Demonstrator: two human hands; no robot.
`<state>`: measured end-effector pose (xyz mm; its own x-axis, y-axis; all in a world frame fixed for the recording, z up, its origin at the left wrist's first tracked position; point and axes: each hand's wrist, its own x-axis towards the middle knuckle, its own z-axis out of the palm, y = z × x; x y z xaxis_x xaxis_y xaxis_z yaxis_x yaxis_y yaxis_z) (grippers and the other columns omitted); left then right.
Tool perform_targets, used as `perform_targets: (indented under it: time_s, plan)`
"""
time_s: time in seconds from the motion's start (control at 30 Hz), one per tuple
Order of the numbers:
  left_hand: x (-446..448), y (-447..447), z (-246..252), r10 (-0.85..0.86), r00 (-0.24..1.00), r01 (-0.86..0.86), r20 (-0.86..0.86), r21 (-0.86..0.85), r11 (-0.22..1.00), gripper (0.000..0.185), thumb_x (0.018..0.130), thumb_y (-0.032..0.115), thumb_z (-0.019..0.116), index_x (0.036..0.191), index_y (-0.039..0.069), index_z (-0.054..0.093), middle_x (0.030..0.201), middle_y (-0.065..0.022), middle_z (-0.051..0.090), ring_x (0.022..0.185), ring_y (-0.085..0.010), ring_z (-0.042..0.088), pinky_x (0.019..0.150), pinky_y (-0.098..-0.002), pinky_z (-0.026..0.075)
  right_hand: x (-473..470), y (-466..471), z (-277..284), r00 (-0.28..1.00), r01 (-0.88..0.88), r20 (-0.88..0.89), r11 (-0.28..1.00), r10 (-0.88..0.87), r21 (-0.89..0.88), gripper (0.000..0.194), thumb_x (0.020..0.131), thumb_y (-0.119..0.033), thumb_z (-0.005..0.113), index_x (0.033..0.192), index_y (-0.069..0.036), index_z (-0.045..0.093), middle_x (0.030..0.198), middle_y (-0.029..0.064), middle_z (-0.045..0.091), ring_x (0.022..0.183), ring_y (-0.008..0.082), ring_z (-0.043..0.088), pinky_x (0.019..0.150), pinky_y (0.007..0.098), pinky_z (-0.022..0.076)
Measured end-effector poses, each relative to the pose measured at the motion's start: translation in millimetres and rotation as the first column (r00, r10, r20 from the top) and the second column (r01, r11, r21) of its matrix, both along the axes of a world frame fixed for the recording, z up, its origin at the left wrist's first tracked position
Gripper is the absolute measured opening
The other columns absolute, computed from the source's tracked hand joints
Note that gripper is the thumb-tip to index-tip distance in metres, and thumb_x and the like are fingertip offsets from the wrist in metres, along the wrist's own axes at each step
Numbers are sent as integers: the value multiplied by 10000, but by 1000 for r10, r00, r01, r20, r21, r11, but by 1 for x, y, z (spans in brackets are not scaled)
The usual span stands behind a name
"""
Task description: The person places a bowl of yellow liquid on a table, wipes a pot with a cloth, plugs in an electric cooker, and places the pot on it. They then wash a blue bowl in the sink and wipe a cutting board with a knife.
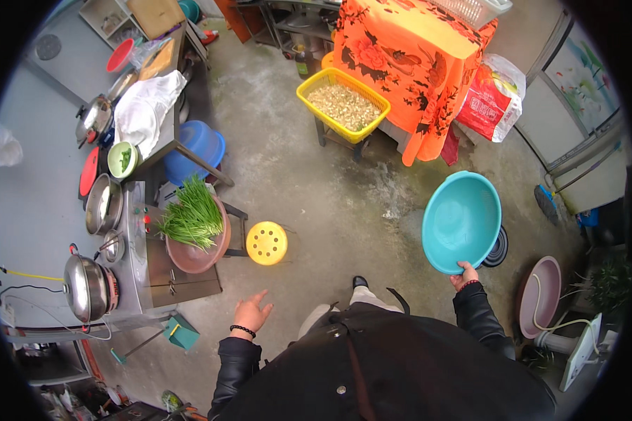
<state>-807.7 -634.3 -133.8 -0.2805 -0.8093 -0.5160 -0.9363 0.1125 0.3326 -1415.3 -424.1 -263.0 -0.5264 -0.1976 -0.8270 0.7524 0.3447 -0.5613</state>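
Observation:
A turquoise plastic basin (pixel 459 221) hangs at my right side, and my right hand (pixel 464 276) grips its near rim. Nothing shows inside the basin but a few small dark bits. My left hand (pixel 253 313) is empty over the concrete floor, fingers spread. Up and left of that hand, a brownish-pink basin (pixel 189 257) holds a thick bunch of long green chives or similar leaves (pixel 195 216). Just right of this basin stands a round yellow stool (pixel 266 243) with holes in its seat.
A yellow plastic basket (pixel 342 138) of pale chopped pieces sits ahead beside a table under an orange floral cloth (pixel 395 63). Steel pots (pixel 86 287) line the left counter. A mauve basin (pixel 540 300) leans at right. A green dustpan (pixel 181 332) lies at lower left.

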Motion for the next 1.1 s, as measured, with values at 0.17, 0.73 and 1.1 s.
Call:
perform_targets:
  time_s: [0.17,0.73,1.1]
  plan:
    - [1,-34,4,51,999,-51,-3,69,996,475,852,349,658,1289,181,580,1231,-146,622,1115,-305,599,1052,-520,338,-43,30,-52,959,8,-205,701,197,713,232,850,-188,566,1023,-38,599,861,98,672,759,248,663,655,376,550]
    - [8,-314,-1,-22,1000,22,1,1,1000,487,856,378,618,1285,153,578,1234,-122,622,1132,-290,580,1000,-456,385,16,-279,-41,951,-114,-241,946,192,303,291,803,-128,547,1076,-27,557,764,152,632,539,266,607,456,390,503]
    - [-32,-475,6,-81,984,58,-160,-141,988,475,900,386,562,1306,139,552,1259,-120,606,1177,-311,549,1038,-492,359,68,-584,36,803,-274,-555,961,219,-18,238,821,-139,559,1009,7,575,704,113,612,402,203,547,341,309,461]
